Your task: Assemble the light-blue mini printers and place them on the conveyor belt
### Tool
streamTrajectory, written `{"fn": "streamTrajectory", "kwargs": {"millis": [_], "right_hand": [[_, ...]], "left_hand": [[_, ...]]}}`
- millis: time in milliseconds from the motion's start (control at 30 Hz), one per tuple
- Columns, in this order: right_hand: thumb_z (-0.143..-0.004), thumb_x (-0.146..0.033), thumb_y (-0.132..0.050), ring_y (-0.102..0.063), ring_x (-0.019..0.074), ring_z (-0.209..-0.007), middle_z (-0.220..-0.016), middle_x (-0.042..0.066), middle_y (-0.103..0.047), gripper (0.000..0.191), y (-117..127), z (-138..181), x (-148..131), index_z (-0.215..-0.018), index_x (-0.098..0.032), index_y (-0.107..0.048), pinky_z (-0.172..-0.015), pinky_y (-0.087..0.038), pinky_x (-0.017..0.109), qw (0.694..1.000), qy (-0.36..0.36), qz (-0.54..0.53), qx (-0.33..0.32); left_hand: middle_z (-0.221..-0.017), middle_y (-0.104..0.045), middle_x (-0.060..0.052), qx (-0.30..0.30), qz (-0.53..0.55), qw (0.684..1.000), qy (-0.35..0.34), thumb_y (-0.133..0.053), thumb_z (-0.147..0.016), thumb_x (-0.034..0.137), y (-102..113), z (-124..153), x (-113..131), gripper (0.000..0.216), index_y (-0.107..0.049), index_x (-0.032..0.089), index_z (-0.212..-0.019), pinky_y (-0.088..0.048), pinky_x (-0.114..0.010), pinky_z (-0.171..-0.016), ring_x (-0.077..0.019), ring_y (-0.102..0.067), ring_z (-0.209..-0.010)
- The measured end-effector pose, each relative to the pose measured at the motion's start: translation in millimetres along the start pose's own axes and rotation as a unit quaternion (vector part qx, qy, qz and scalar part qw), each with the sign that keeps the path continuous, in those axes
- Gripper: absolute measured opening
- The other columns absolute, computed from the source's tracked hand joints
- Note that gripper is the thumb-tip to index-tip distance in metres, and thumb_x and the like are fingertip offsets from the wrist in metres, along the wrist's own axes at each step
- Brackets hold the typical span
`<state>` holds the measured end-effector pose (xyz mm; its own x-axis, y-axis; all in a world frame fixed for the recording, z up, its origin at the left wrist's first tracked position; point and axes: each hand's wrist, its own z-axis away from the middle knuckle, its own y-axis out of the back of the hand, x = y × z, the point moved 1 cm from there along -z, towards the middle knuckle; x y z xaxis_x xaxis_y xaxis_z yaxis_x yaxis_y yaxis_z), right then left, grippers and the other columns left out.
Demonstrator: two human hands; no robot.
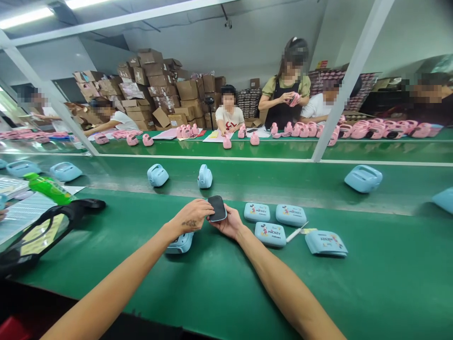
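Observation:
Both hands meet over the green table around a small rounded panel (217, 208) with a black face and a light blue edge. My right hand (230, 224) supports it from below and the right side. The fingers of my left hand (194, 215) pinch its left edge. Under my left hand sits a light blue device (181, 243), partly hidden by the hand and wrist. To the right lie several light blue panels with Mickey print, among them a front one (270, 234) and a small stack (326, 243). A thin white tool (296, 231) lies between these.
Light blue handled devices, one (157, 175) left of centre and one (364, 179) at right, stand on the strip beyond the table. A green bottle (49, 188) and a black strap (71, 215) lie at left. Co-workers sit across, behind pink devices (368, 129) and a white frame post (348, 85).

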<state>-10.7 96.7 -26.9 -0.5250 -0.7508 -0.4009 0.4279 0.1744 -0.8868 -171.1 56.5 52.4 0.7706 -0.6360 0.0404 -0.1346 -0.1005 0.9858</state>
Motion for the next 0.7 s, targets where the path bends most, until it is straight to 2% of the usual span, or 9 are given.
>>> {"fn": "streamTrajectory", "kwargs": {"millis": [100,267,367,533,700], "right_hand": [[-0.107,-0.038,-0.027,-0.072,0.0212,-0.066,-0.079,0.011,-0.075,0.047,1.5,-0.9,1.4,-0.109,-0.010,-0.064,-0.061,-0.061,0.036,1.000,0.004,0.001,0.009],[-0.107,-0.037,-0.031,-0.071,0.0200,-0.063,-0.075,0.008,-0.074,0.043,1.2,-0.5,2.5,-0.104,-0.012,-0.065,-0.060,-0.061,0.035,0.999,0.020,-0.008,0.026],[-0.107,-0.035,-0.033,-0.069,0.0171,-0.059,-0.072,0.006,-0.074,0.041,0.6,-0.3,2.1,-0.098,-0.013,-0.066,-0.059,-0.061,0.032,0.999,0.032,-0.020,0.034],[-0.106,-0.032,-0.033,-0.069,0.0158,-0.060,-0.075,0.006,-0.075,0.040,0.0,0.0,2.6,-0.096,-0.013,-0.067,-0.063,-0.063,0.032,0.998,0.042,-0.035,0.037],[-0.106,-0.033,-0.036,-0.071,0.0180,-0.066,-0.080,0.007,-0.076,0.038,0.3,-0.5,3.5,-0.101,-0.013,-0.067,-0.066,-0.063,0.035,0.998,0.045,-0.037,0.029]], "left_hand": [[-0.118,-0.076,-0.011,-0.001,-0.017,1.000,0.001,-0.051,-0.076,0.004,3.7,1.5,5.5,0.047,-0.077,0.021,-0.112,-0.046,-0.047,-0.110,-0.0271,-0.065,-0.117],[-0.148,-0.059,-0.013,-0.037,-0.037,0.999,-0.001,-0.050,-0.073,0.007,1.7,2.8,17.2,0.064,-0.064,0.018,-0.134,-0.031,-0.051,-0.121,-0.0280,-0.049,-0.141],[-0.150,-0.057,-0.014,-0.066,-0.054,0.996,0.008,-0.051,-0.072,0.009,-8.3,4.5,21.2,0.067,-0.061,0.019,-0.137,-0.026,-0.052,-0.123,-0.0274,-0.047,-0.143],[-0.150,-0.056,-0.014,-0.055,-0.057,0.997,0.026,-0.055,-0.068,0.013,-29.1,3.7,18.8,0.072,-0.058,0.019,-0.141,-0.022,-0.055,-0.124,-0.0316,-0.046,-0.143],[-0.156,-0.049,-0.017,-0.066,-0.037,0.996,0.047,-0.053,-0.067,0.011,-31.3,3.5,15.6,0.078,-0.053,0.014,-0.145,-0.021,-0.056,-0.124,-0.0325,-0.040,-0.147]]}}
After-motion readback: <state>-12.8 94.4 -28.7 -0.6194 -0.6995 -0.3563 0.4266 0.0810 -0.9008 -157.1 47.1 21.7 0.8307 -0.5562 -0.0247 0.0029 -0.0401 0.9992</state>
